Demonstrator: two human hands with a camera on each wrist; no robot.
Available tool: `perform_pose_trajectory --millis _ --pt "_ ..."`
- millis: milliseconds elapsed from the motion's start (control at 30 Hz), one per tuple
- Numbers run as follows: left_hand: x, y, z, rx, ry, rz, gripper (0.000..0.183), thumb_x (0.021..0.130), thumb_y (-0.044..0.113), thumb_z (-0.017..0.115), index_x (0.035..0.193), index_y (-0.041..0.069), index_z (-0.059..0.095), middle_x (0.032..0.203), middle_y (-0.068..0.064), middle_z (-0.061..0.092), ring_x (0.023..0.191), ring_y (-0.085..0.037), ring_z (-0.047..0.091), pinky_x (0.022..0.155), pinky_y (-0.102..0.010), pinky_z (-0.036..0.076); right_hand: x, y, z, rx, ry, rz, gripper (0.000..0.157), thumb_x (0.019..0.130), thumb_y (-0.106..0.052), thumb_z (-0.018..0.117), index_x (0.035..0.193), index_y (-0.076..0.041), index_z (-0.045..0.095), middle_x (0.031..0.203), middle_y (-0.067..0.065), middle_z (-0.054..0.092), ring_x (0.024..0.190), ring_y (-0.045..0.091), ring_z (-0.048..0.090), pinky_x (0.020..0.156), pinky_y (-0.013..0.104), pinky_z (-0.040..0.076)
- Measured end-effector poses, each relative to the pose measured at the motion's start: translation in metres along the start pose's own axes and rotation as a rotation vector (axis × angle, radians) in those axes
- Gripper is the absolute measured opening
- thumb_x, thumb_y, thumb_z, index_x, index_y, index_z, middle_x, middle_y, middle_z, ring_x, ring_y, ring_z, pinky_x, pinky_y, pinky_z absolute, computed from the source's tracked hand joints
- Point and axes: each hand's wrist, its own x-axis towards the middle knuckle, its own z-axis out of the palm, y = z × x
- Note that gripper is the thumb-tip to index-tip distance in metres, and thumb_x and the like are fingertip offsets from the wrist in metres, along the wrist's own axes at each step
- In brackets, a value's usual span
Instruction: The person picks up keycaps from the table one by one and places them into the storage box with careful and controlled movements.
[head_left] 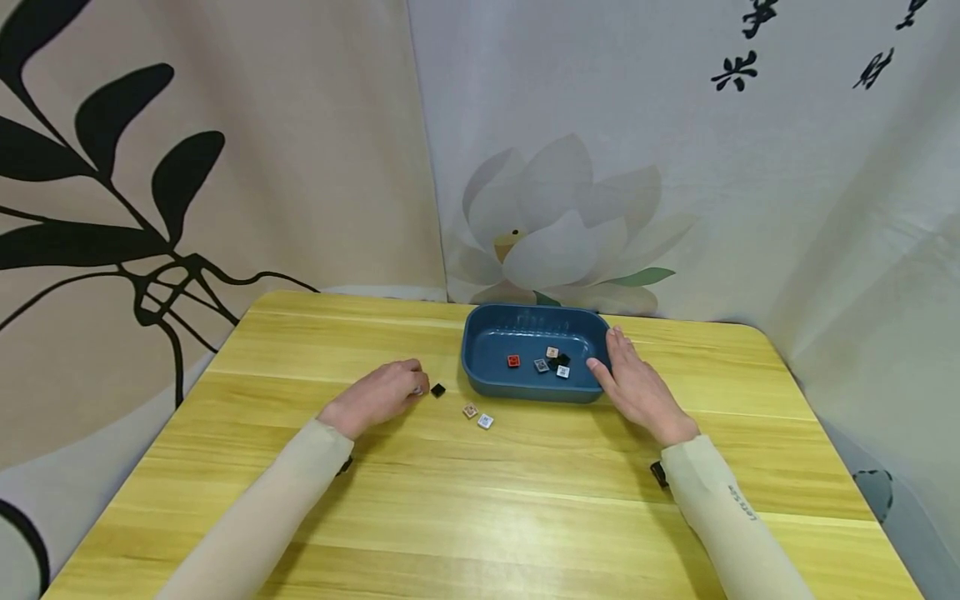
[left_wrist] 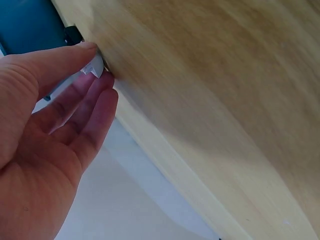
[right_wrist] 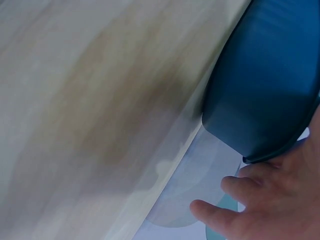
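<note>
My left hand (head_left: 386,394) is low over the table, left of the blue tray (head_left: 487,388). Between thumb and fingertips it pinches a small white keycap (left_wrist: 94,66), mostly hidden in the head view. Just right of these fingers lies a black keycap (head_left: 438,390). Nearer the front are a beige keycap (head_left: 470,411) and a white keycap with dark marks (head_left: 486,422). My right hand (head_left: 637,390) rests against the tray's right end, its fingers extended along the rim. Inside the tray sit a red keycap (head_left: 513,361), a grey keycap (head_left: 542,365) and several others.
The wooden table (head_left: 465,517) extends in front of the tray and to both sides. Behind its far edge hangs a pale curtain (head_left: 337,167) printed with leaves and a lotus flower.
</note>
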Motion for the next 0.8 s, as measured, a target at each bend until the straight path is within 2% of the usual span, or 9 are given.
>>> perform_pose_trajectory --millis 467,800 --pt "-0.0049 0.0002 -0.0008 -0.005 0.035 0.012 0.011 0.094 -0.002 0.074 0.098 0.007 0.079 0.099 -0.006 0.07 0.091 -0.019 0.069 0.078 -0.029 0.058 0.0006 0.0018 0.0011 0.002 -0.001 -0.001 0.087 0.11 -0.059 0.024 0.162 0.008 0.006 0.171 0.025 0.002 0.156 0.046 0.011 0.121 0.062 0.019" --pt "-0.0034 0.0013 -0.0046 0.007 0.091 0.002 0.01 0.094 0.0 0.075 0.102 0.005 0.079 0.101 -0.007 0.069 0.092 -0.02 0.07 0.078 -0.029 0.058 0.0005 0.0006 0.0006 0.001 0.006 -0.005 0.085 0.111 -0.057 0.025 0.162 0.009 0.007 0.17 0.026 0.003 0.156 0.046 0.011 0.121 0.061 0.019"
